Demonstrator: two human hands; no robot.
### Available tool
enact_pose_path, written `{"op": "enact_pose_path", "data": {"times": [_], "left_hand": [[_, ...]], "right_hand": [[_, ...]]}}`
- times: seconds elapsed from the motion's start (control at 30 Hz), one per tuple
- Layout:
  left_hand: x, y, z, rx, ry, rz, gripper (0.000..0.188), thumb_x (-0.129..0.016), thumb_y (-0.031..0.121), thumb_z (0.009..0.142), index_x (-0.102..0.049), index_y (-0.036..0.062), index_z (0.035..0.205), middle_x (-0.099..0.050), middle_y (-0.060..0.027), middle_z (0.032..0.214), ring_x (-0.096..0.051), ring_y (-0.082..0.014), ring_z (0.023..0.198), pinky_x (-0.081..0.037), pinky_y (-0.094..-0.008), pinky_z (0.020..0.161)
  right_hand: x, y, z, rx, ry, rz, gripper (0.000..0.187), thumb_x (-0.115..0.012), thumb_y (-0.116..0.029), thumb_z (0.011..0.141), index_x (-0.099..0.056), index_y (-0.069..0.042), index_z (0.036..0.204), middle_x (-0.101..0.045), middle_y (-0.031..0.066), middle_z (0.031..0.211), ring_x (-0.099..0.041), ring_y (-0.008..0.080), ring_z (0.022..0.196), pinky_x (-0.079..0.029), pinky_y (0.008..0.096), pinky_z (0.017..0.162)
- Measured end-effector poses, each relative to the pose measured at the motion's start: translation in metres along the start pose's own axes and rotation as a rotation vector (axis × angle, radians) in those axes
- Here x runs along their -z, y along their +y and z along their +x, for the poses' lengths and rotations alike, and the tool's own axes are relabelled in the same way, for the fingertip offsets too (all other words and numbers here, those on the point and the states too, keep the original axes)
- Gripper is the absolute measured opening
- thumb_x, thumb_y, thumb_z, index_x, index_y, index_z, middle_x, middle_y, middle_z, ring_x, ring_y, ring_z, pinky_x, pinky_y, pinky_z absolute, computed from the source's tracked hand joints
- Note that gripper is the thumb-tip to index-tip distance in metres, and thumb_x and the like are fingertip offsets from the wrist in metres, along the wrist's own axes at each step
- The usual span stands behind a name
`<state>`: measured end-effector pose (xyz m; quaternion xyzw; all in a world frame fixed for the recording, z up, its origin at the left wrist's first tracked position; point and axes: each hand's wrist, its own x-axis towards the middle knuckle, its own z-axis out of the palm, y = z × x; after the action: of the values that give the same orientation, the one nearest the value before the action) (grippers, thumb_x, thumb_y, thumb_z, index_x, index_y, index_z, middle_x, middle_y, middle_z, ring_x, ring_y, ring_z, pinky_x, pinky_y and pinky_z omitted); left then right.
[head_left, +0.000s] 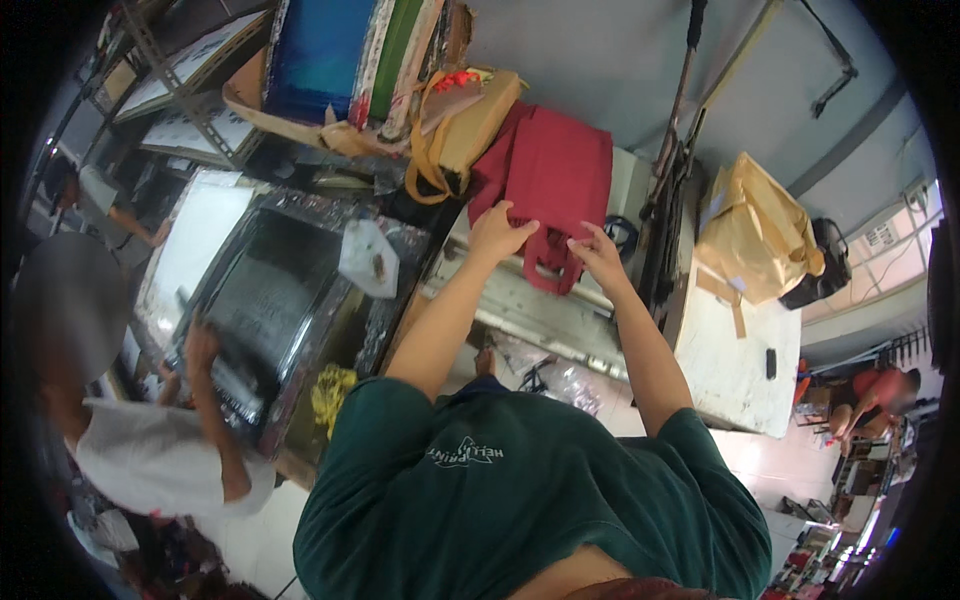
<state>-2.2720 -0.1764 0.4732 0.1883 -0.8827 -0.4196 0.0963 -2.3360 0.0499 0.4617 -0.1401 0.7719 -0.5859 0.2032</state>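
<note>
A red cloth bag lies flat on a pale surface in front of me, its looped handle toward me. More red cloth shows under and left of it. My left hand rests at the bag's near left edge, thumb stretched toward the handle. On the other side, my right hand is at the near right corner, with thumb and fingers apart. Both hands are open at the cloth, one each side of the handle. Part of the left fingers is hard to make out against the bag.
Left, a person in a light shirt works over a dark framed screen. A translucent container and crumpled yellow material are near it. A yellow bag lies beyond. Right, a white table bears a gold-coloured bag.
</note>
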Motion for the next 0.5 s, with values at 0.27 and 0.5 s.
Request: {"op": "enact_pose_path", "data": {"times": [0.27,0.5], "left_hand": [[-0.055,-0.012,0.159,0.197,-0.045,0.272,0.088,-0.077,0.049,0.068,-0.042,0.0085,0.138,-0.053,-0.017,0.133,-0.047,-0.0372,0.125,-0.043,-0.0486,0.098],[-0.07,-0.032,0.213,-0.043,-0.084,-0.102,0.095,-0.079,0.021,0.071,-0.026,0.0159,0.15,-0.049,-0.0197,0.137,-0.045,-0.0367,0.128,-0.037,-0.0463,0.105]], "right_hand": [[0.051,0.009,0.118,-0.172,0.295,-0.198,0.073,-0.072,-0.041,0.083,-0.041,-0.01,0.141,-0.061,0.0157,0.118,-0.059,0.0241,0.108,-0.046,0.0358,0.09],[0.043,0.059,0.189,-0.52,0.431,-0.105,0.094,-0.072,-0.04,0.081,-0.02,-0.001,0.15,-0.036,0.0231,0.148,-0.043,0.0344,0.132,-0.037,0.0412,0.108]]}}
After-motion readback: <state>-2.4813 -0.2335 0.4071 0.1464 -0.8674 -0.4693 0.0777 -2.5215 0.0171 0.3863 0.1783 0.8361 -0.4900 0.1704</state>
